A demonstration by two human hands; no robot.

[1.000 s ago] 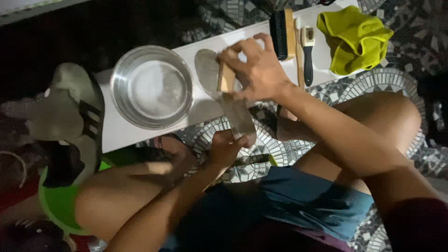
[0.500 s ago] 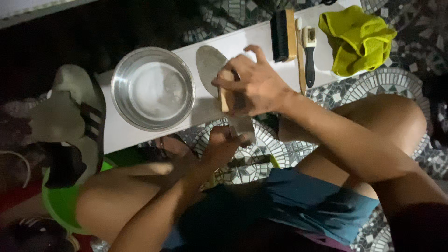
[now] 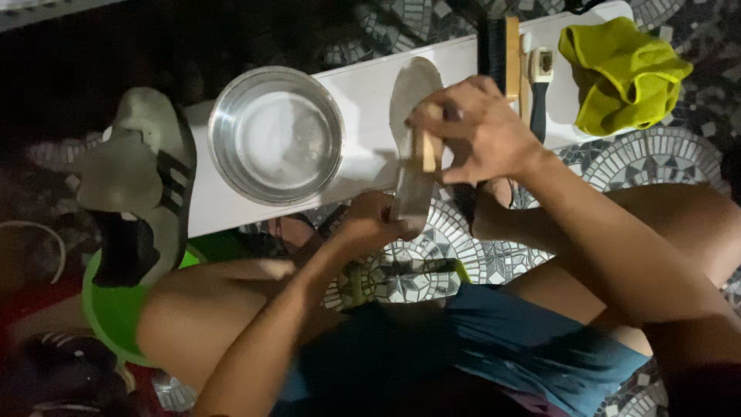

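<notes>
A grey shoe insole [image 3: 411,100] lies across the white board [image 3: 363,85], its near end sticking out over the floor. My left hand [image 3: 370,225] grips that near end from below. My right hand [image 3: 477,127] is closed on a small wooden-backed brush [image 3: 427,149] and presses it onto the middle of the insole. A steel bowl [image 3: 276,135] with water stands on the board just left of the insole.
A grey slide sandal with dark stripes [image 3: 143,181] rests at the board's left end above a green basin [image 3: 116,313]. On the board's right end lie a long dark brush [image 3: 500,46], a dark-handled brush [image 3: 539,93] and a crumpled yellow-green cloth [image 3: 621,73]. Patterned mosaic floor lies beneath.
My right hand with the brush has slid along the insole toward its near end. The left hand keeps its grip on the insole's end.
</notes>
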